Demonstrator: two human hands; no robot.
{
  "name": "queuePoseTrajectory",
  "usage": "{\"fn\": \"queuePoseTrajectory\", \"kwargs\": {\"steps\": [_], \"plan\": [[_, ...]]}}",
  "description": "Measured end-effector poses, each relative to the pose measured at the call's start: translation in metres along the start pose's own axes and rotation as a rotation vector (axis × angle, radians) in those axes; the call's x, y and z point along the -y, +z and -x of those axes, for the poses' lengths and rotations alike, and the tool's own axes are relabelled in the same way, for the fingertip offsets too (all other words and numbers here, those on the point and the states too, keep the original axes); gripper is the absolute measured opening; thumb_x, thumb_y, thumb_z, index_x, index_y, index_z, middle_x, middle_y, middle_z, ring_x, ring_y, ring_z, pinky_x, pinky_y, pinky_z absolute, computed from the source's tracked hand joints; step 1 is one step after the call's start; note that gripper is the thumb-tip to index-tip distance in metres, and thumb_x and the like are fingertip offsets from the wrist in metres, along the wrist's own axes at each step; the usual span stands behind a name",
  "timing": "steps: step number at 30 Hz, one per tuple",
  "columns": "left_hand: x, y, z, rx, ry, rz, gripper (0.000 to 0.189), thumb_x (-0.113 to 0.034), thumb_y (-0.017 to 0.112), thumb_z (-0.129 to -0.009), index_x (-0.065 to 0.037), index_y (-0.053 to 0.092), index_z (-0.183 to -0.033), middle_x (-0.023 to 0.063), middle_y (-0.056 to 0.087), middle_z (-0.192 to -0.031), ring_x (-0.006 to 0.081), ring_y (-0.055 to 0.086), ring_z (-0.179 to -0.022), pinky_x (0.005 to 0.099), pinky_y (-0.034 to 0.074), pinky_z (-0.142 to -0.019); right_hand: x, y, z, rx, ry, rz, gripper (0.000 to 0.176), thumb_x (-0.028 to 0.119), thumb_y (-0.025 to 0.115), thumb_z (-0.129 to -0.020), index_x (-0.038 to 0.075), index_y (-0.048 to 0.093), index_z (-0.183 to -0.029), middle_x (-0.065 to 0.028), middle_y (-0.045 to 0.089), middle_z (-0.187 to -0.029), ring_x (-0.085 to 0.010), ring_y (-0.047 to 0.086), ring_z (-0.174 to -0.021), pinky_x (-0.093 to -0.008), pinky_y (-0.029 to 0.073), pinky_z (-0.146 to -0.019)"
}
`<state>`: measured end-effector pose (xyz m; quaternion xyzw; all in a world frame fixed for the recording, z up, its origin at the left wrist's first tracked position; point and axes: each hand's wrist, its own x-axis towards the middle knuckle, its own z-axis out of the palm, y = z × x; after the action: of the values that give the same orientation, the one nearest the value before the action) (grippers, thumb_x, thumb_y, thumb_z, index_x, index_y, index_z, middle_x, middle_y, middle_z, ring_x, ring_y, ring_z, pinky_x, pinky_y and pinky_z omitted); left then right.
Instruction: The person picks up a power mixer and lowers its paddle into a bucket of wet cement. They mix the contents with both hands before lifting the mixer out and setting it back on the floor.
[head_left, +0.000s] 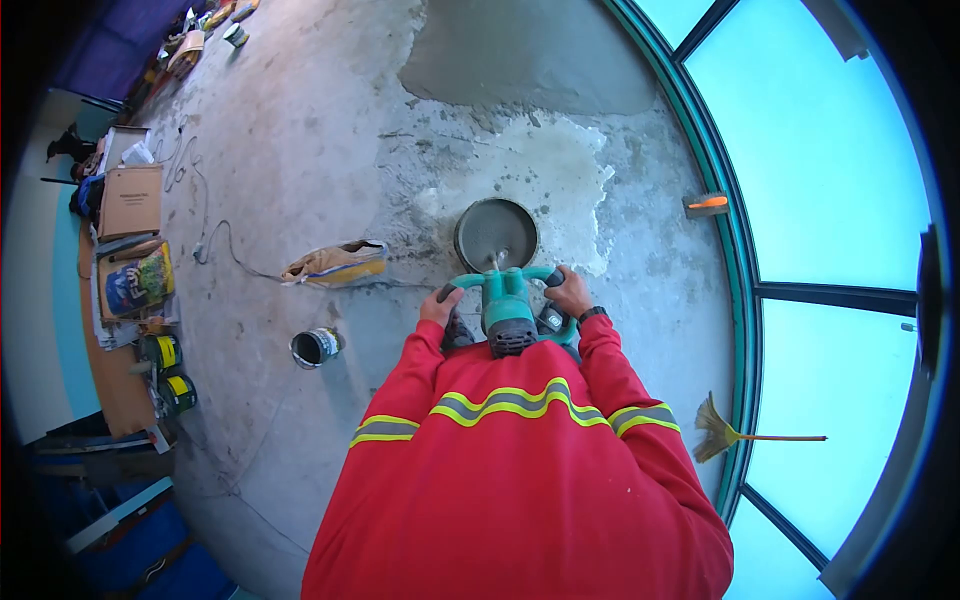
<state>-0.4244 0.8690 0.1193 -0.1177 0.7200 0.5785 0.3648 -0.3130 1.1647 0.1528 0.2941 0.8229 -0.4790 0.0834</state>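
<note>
A green and black power mixer (507, 305) stands upright in front of me, held by its two side handles. My left hand (438, 304) is wrapped round the left handle, and my right hand (571, 293) grips the right one. The mixer's shaft reaches down into a round bucket (461, 232) of grey, wet-looking mix (497, 228). The paddle end is hidden in the mix. To the left, apart from my hands, an opened paper bag (338, 265) lies on its side on the floor.
A black pail (312, 347) stands at left. A cable (232, 245) runs over the concrete floor. Boxes (130, 200) and tubs (176, 392) line the left wall. A darker wet patch (530, 55) lies ahead. By the right-hand windows are a broom (714, 430) and an orange-handled trowel (706, 205).
</note>
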Motion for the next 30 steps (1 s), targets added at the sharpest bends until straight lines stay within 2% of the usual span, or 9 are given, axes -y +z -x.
{"fn": "queuePoseTrajectory", "kwargs": {"steps": [6,12,15,21,24,27,30], "plan": [[-0.004,-0.001,-0.001,0.013,0.003,0.013,0.04,-0.042,0.073,-0.079,-0.004,0.061,-0.084,0.0051,0.057,-0.059,0.0139,0.054,-0.045,0.0301,0.046,-0.044,0.001,0.001,0.0,-0.019,-0.035,-0.027,0.037,0.023,0.066,-0.062,0.0,0.06,-0.091,-0.0219,0.062,-0.075,-0.0383,0.062,-0.073,-0.0444,0.048,-0.068],[-0.004,-0.003,-0.006,0.018,0.005,-0.022,0.039,-0.041,0.074,-0.079,-0.005,0.061,-0.084,0.0052,0.056,-0.059,0.014,0.053,-0.045,0.0301,0.045,-0.043,0.0,0.003,0.001,-0.025,-0.018,0.011,0.037,0.022,0.067,-0.062,0.0,0.06,-0.091,-0.0218,0.063,-0.077,-0.0382,0.062,-0.075,-0.0437,0.048,-0.069],[-0.004,-0.004,-0.004,0.048,-0.021,0.002,0.038,-0.041,0.074,-0.079,-0.005,0.061,-0.084,0.0051,0.056,-0.059,0.014,0.053,-0.045,0.0301,0.045,-0.043,0.0,0.003,0.0,-0.003,0.01,0.021,0.04,0.02,0.066,-0.062,0.001,0.061,-0.097,-0.0231,0.063,-0.079,-0.0395,0.062,-0.076,-0.0433,0.048,-0.07],[-0.009,0.0,0.0,0.043,-0.019,0.012,0.036,-0.038,0.073,-0.08,-0.005,0.06,-0.085,0.0046,0.056,-0.058,0.014,0.053,-0.044,0.0296,0.044,-0.042,-0.008,0.005,-0.001,0.003,0.019,-0.007,0.039,0.022,0.067,-0.062,0.001,0.061,-0.094,-0.0217,0.063,-0.078,-0.0383,0.062,-0.076,-0.0437,0.048,-0.07],[-0.01,0.001,0.003,0.03,-0.006,0.003,0.036,-0.038,0.073,-0.08,-0.006,0.061,-0.085,0.0047,0.056,-0.058,0.0138,0.053,-0.044,0.0295,0.044,-0.042,-0.009,0.005,-0.002,-0.028,0.002,0.064,0.043,0.023,0.068,-0.061,0.001,0.062,-0.098,-0.0222,0.064,-0.08,-0.0389,0.063,-0.078,-0.044,0.049,-0.071],[-0.005,0.002,0.004,0.018,-0.032,0.059,0.036,-0.038,0.073,-0.08,-0.006,0.061,-0.086,0.0049,0.055,-0.059,0.014,0.052,-0.043,0.0295,0.044,-0.041,-0.008,0.002,-0.002,0.028,0.04,0.032,0.048,0.025,0.068,-0.06,0.001,0.062,-0.101,-0.0232,0.065,-0.083,-0.0399,0.064,-0.08,-0.0442,0.049,-0.073],[-0.003,0.003,0.003,0.036,-0.037,0.069,0.036,-0.039,0.073,-0.08,-0.005,0.06,-0.085,0.0051,0.055,-0.06,0.0142,0.052,-0.043,0.0295,0.044,-0.041,-0.009,0.002,-0.001,0.002,0.019,0.043,0.036,0.022,0.065,-0.063,-0.001,0.061,-0.091,-0.0206,0.063,-0.076,-0.0352,0.062,-0.072,-0.0421,0.048,-0.069]]}}
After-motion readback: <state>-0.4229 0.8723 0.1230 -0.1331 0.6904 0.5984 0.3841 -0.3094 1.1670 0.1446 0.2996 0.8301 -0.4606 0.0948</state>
